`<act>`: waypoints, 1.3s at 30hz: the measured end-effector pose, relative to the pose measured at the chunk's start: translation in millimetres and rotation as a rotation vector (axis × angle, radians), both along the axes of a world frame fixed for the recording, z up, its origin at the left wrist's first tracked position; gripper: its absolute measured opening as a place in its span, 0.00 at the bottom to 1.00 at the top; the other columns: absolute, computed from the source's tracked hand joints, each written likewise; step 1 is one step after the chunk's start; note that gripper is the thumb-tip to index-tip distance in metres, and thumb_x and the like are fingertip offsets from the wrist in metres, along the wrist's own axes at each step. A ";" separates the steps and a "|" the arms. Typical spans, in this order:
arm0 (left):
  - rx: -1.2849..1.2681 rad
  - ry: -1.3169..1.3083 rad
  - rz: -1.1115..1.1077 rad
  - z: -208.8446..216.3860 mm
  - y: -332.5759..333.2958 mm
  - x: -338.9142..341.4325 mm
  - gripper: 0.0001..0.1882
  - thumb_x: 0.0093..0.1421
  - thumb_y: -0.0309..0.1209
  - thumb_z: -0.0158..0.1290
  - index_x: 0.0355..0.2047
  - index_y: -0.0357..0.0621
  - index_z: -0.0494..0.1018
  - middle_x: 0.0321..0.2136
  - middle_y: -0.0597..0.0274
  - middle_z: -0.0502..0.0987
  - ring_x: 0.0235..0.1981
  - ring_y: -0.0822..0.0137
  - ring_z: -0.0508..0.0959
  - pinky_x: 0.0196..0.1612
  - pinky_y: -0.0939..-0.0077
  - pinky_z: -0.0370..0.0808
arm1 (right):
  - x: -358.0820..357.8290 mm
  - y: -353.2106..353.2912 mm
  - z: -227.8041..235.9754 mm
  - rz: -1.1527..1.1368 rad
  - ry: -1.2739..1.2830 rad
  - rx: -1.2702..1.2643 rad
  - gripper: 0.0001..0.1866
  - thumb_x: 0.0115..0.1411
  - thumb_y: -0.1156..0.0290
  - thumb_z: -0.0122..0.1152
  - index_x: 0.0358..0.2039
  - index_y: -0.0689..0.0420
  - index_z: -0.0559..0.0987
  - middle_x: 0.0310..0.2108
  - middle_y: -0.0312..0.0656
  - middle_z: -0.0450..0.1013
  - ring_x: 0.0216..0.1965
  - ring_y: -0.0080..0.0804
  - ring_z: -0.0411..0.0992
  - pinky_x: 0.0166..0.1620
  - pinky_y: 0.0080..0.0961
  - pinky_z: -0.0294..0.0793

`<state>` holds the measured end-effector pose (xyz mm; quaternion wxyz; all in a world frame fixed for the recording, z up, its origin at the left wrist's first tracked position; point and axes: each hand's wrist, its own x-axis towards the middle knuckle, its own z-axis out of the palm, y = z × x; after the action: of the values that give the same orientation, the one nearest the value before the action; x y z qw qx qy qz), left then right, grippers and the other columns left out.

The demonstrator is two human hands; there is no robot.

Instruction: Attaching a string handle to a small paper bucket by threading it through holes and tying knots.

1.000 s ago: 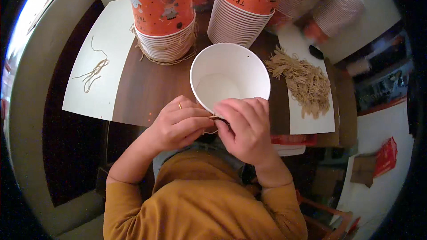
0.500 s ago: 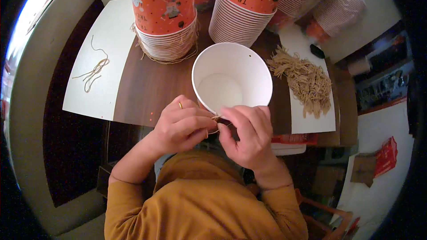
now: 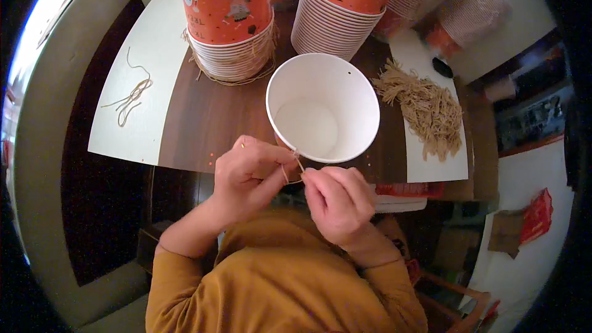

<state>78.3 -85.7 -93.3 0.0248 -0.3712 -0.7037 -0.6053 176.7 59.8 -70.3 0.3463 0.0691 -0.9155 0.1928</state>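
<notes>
A large white-lined paper bucket [image 3: 324, 108] stands at the table's near edge, its mouth tilted toward me, with a small hole in the far rim. At its near rim my left hand [image 3: 253, 169] pinches a thin tan twine [image 3: 300, 163] close to where it meets the bucket. My right hand [image 3: 340, 200] is closed on the same twine, just below and to the right, drawing a short length between the hands. A loop of it hangs below my left fingers. Whether the twine passes through a hole on the near side is hidden by my fingers.
Stacked orange-and-green buckets [image 3: 228, 9] with twine handles stand at the back left, another stack [image 3: 336, 18] beside them. Several wrapped stacks lie behind. A heap of cut twine [image 3: 428, 111] rests at right, a few loose strands [image 3: 132, 98] at left. A black object [image 3: 442, 67] lies near the heap.
My right hand has moved down and away from the rim, pulling the twine straight. My left fingers stay at the rim. The bucket has shifted very slightly.
</notes>
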 end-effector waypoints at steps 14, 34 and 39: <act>-0.080 0.264 -0.022 4.0 -2.7 -1.8 0.11 0.44 0.19 0.58 0.29 0.46 0.74 0.26 0.69 0.79 0.28 0.69 0.78 0.36 0.74 0.66 | -16.5 11.4 18.2 0.022 -0.106 -0.046 0.16 0.48 0.71 0.63 0.40 0.58 0.75 0.32 0.40 0.68 0.32 0.36 0.69 0.35 0.33 0.66; 0.047 0.202 0.143 -27.3 7.9 23.2 0.09 0.47 0.15 0.57 0.29 0.38 0.74 0.28 0.60 0.78 0.28 0.69 0.76 0.32 0.79 0.73 | -3.3 -9.3 -47.1 -0.099 0.096 -0.047 0.11 0.51 0.76 0.62 0.37 0.60 0.76 0.32 0.40 0.73 0.22 0.34 0.71 0.25 0.26 0.71; 0.344 -0.678 0.006 -32.6 10.7 34.6 0.05 0.55 0.20 0.56 0.32 0.34 0.72 0.28 0.60 0.78 0.32 0.74 0.77 0.32 0.83 0.76 | -1.5 -11.7 -63.4 -0.135 0.074 -0.052 0.12 0.53 0.75 0.60 0.39 0.60 0.76 0.29 0.38 0.73 0.24 0.32 0.72 0.25 0.27 0.71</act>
<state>112.9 -75.0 -125.9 -0.1458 -0.1381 -0.5611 -0.8031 175.2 48.1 -133.7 0.3938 0.0055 -0.8993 0.1901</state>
